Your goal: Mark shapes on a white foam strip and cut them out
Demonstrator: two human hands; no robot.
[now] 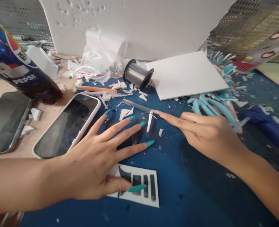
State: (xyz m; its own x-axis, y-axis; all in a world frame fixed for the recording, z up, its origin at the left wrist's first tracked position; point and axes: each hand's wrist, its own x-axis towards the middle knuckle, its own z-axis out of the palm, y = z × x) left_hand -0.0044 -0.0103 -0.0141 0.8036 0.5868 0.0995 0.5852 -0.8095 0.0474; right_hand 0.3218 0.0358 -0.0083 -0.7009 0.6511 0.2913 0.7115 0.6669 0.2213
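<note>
My left hand (99, 160) lies flat and open on the blue mat (191, 189), fingers with teal nails spread over a small dark piece (134, 137). Its thumb rests on a white card with black cut-out bars (141, 186). My right hand (207, 134) reaches in from the right with its index finger stretched toward a thin white strip (149, 121) and the tip of a grey craft knife (137, 106); the other fingers are curled under. It holds nothing that I can see.
A phone in a white case (66, 126) lies left of my hand, another phone (4, 121) further left, and a Pepsi bottle (16, 69). Behind are a wire spool (138, 74), a white foam sheet (186, 74), plastic bags (99, 60), teal scissors (210, 105) and white scraps.
</note>
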